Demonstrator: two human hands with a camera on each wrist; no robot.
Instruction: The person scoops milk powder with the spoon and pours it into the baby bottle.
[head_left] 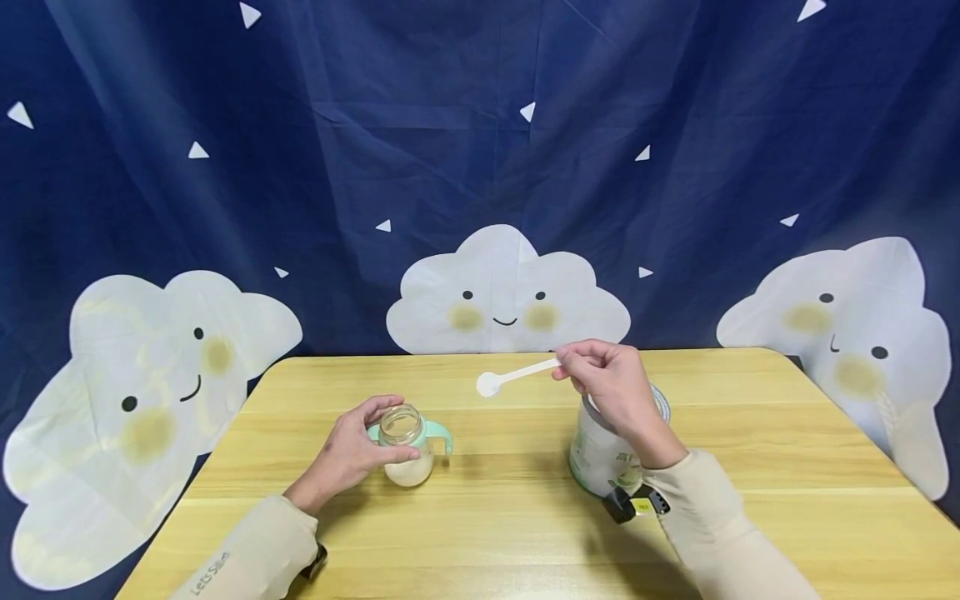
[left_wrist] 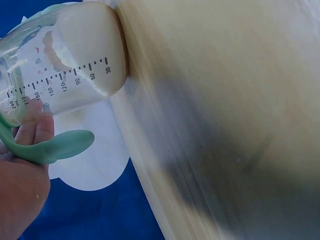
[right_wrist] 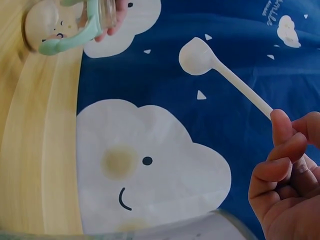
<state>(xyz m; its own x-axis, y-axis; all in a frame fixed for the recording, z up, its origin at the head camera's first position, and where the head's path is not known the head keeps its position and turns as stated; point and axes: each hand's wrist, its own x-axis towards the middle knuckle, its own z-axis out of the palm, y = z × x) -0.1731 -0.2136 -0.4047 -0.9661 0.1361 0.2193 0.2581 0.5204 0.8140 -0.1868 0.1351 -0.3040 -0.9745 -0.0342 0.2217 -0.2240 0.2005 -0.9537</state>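
My left hand (head_left: 352, 454) grips a clear baby bottle (head_left: 409, 473) by its neck, fingers behind and thumb in front. The bottle stands upright on the table, uncapped, with mint-green handles (head_left: 441, 433). Pale, cream-coloured contents fill its lower part in the left wrist view, beside the printed scale (left_wrist: 61, 76). My right hand (head_left: 611, 387) pinches the end of a white measuring scoop (head_left: 489, 384) between thumb and fingers. The scoop is raised between bottle and tin, its bowl toward the bottle; white powder seems heaped in it. Below my right hand is an open milk powder tin (head_left: 592, 454), its inside mostly hidden.
Everything stands on a light wooden table (head_left: 495, 533). Behind its far edge hangs a dark blue curtain (head_left: 450, 150) printed with white clouds and triangles. A black wrist camera (head_left: 621, 505) on the right sleeve sits close to the tin's front.
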